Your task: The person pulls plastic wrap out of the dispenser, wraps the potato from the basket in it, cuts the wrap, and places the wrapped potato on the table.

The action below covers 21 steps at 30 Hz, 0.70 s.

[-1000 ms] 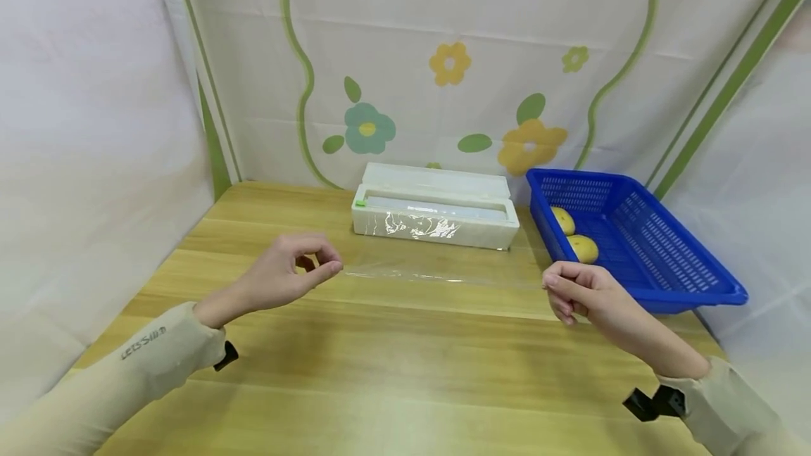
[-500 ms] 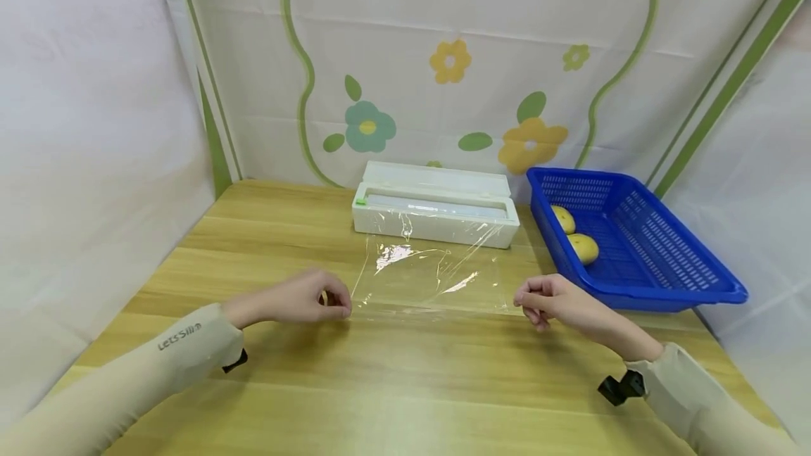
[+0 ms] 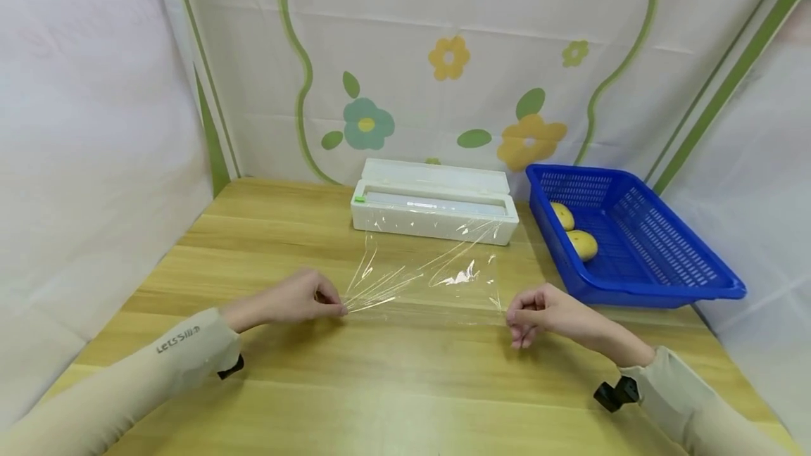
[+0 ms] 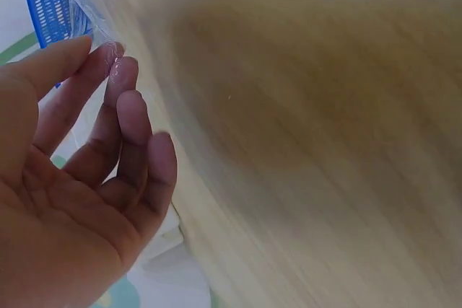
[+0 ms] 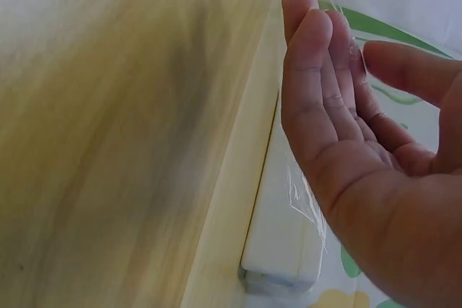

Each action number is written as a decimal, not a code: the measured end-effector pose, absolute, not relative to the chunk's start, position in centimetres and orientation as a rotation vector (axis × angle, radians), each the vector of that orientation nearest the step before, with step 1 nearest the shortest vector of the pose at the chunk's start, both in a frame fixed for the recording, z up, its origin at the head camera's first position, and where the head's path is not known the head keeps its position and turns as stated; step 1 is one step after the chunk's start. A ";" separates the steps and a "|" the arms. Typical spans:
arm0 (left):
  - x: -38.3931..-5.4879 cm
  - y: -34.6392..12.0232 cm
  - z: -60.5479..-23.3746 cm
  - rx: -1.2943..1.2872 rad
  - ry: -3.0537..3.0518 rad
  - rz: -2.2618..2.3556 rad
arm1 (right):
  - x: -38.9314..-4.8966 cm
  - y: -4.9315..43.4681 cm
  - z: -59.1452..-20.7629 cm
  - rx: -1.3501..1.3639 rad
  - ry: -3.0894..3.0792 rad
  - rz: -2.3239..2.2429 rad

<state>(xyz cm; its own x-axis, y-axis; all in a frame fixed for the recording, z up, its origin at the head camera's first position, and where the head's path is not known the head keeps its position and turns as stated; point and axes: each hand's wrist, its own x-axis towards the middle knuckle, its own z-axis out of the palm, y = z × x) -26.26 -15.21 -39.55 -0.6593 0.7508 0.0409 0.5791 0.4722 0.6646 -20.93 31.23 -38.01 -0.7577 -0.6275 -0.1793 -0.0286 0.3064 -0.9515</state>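
A sheet of clear plastic wrap (image 3: 431, 273) stretches from the white dispenser box (image 3: 434, 222) toward the near side of the table. My left hand (image 3: 298, 299) pinches its near left corner between thumb and index finger, and creases fan out from that grip. At the opposite corner my right hand (image 3: 551, 315) pinches the film the same way. In the left wrist view the wrap (image 4: 90, 9) runs off the fingertips. The box stands with its lid up and a roll (image 3: 437, 204) inside.
A blue plastic basket (image 3: 640, 290) stands at the right, holding two yellow, rounded fruits (image 3: 583, 245). The wooden table (image 3: 380, 400) meets a flower-printed curtain (image 3: 405, 41) at the back, and pale curtains hang on both sides.
Both hands have drawn the plastic wrap toward the near side and lower, lengthening the sheet from the box. They have come slightly closer together. Creases have formed at the left corner.
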 end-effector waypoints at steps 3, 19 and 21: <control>-26.1 -15.1 -39.6 1.112 2.490 0.977 | -20.7 30.8 -38.0 -0.517 2.080 -1.448; -25.7 -14.5 -40.5 0.918 2.569 1.016 | -20.3 29.6 -38.3 -0.323 2.313 -1.242; -25.7 -14.5 -40.4 0.902 2.576 1.023 | -20.3 29.4 -38.4 -0.318 2.332 -1.220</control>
